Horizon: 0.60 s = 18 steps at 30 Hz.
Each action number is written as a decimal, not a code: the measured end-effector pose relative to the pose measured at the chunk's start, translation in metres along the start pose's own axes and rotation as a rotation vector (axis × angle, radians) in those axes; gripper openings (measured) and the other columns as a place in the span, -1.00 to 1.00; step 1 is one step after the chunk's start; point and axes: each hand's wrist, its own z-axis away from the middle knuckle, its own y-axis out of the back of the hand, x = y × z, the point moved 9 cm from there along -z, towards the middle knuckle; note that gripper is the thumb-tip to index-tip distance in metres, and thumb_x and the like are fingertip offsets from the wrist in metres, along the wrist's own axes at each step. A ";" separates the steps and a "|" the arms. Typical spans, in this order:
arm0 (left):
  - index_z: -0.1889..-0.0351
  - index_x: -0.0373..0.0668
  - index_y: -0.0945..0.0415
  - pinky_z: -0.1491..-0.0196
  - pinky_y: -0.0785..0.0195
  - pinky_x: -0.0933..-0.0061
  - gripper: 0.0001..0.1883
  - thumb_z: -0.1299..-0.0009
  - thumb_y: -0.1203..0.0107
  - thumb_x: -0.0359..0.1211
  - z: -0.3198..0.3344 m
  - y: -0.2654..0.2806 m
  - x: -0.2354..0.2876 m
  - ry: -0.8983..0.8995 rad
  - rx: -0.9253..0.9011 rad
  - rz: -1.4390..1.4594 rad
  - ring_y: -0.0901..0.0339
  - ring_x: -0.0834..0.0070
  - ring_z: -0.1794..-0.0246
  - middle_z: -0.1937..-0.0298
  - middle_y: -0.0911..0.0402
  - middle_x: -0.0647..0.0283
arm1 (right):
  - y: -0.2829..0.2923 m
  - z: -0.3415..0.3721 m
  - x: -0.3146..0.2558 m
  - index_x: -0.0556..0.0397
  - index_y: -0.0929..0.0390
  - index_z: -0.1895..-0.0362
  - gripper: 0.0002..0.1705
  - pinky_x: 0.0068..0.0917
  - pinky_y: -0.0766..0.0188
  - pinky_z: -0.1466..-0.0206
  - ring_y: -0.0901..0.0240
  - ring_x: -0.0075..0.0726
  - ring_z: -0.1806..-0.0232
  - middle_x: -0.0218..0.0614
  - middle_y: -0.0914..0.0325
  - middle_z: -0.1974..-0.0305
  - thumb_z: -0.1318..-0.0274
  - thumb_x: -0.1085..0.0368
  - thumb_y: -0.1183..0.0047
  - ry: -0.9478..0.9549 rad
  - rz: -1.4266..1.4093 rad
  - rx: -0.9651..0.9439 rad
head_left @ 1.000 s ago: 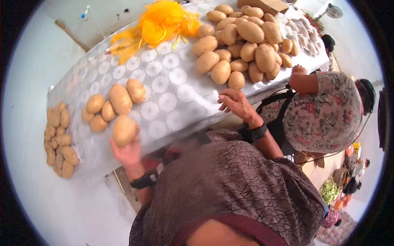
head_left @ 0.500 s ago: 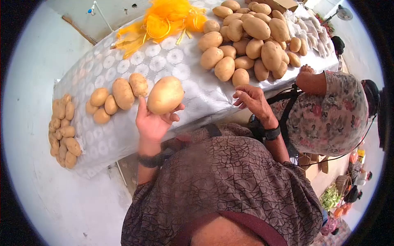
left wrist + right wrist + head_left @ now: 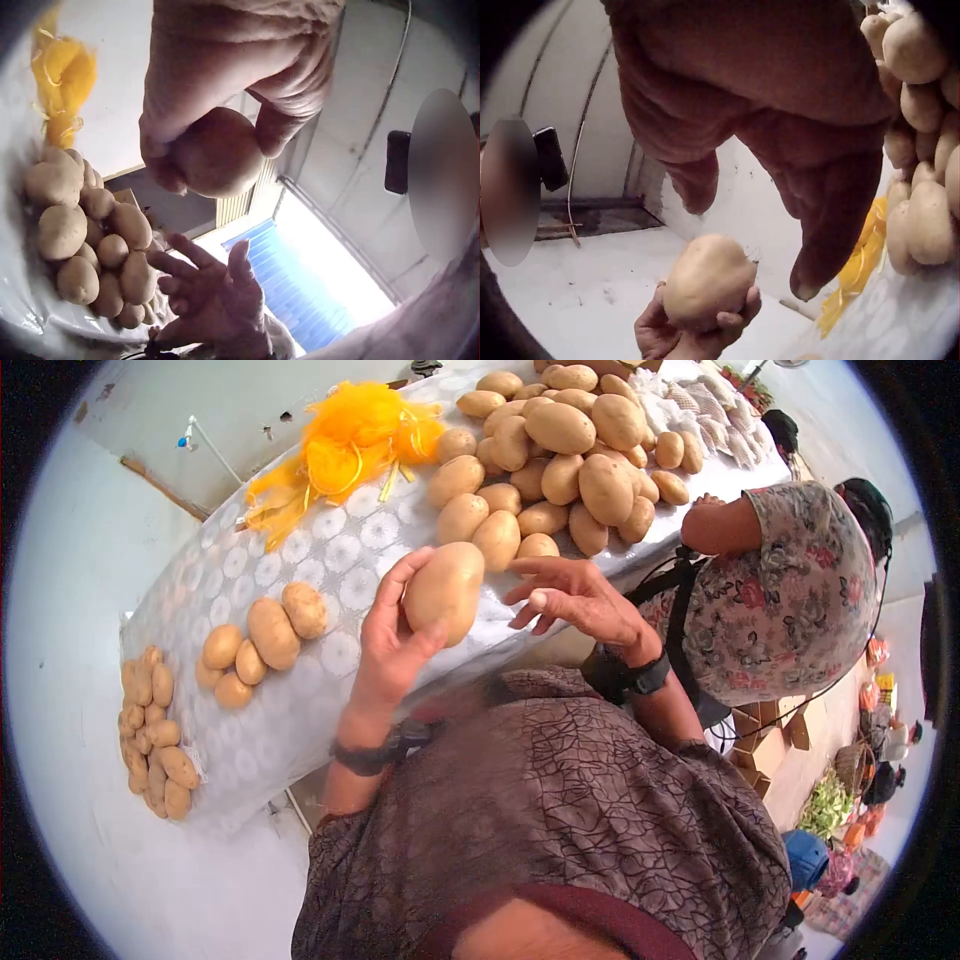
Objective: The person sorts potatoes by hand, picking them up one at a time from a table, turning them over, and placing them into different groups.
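Smooth, egg-shaped potato (image 3: pixel 446 592) raised over shiny, circle-patterned cloth (image 3: pixel 375 528)
The left hand (image 3: pixel 388 645) curls fingers and thumb round it; just rightward, the right hand (image 3: pixel 590 605) spreads loose fingers, holding nothing.

The person wears a loose top (image 3: pixel 600 790) of dark brown cloth, covered by a black pattern of thin branching lines, like cracks. On its left side this pattern looks blurred. The neckline (image 3: pixel 620 920) is a plain maroon band, rounded in shape. The 2 sleeves are short and leave the forearms bare. Around the wrists there are 2 dark straps, 1 left strap (image 3: pixel 360 759) and 1 right strap (image 3: pixel 651 676). At the head sits a black rectangular device (image 3: pixel 397 163) with rounded corners.
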 end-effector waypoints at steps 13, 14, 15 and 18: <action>-0.41 -0.17 -0.08 -0.27 -0.29 0.27 -0.10 -0.09 -0.32 -0.50 -0.009 -0.043 -0.055 0.008 -0.113 -0.732 -0.24 0.24 -0.34 -0.33 -0.22 0.06 | 0.001 0.004 0.039 0.19 -0.50 0.03 -0.57 -0.56 -0.48 0.35 -0.52 -0.49 0.28 -0.32 -0.59 0.31 -0.15 0.12 -0.15 -0.034 -0.054 -0.098; -0.41 -0.17 -0.08 -0.27 -0.29 0.27 -0.10 -0.09 -0.32 -0.50 -0.008 -0.042 -0.060 0.006 -0.118 -0.734 -0.24 0.24 -0.34 -0.33 -0.22 0.06 | 0.001 0.004 0.042 0.19 -0.50 0.03 -0.57 -0.56 -0.48 0.35 -0.52 -0.49 0.28 -0.32 -0.59 0.31 -0.15 0.12 -0.15 -0.030 -0.055 -0.093; -0.42 -0.19 -0.05 -0.26 -0.31 0.28 -0.08 -0.09 -0.33 -0.50 -0.009 -0.039 -0.071 0.066 -0.117 -0.697 -0.28 0.27 -0.30 -0.32 -0.25 0.05 | 0.004 0.004 0.045 0.18 -0.50 0.03 -0.56 -0.57 -0.46 0.37 -0.52 -0.51 0.30 -0.33 -0.59 0.33 -0.15 0.11 -0.15 -0.033 -0.071 -0.076; -0.43 -0.23 -0.02 -0.23 -0.34 0.29 -0.07 -0.11 -0.34 -0.49 -0.010 -0.034 -0.092 0.141 -0.120 -0.647 -0.36 0.30 -0.25 -0.29 -0.31 0.03 | 0.012 0.005 0.056 0.15 -0.50 0.01 -0.57 -0.58 -0.43 0.41 -0.51 -0.53 0.34 -0.35 -0.59 0.36 -0.15 0.11 -0.15 -0.057 -0.077 -0.037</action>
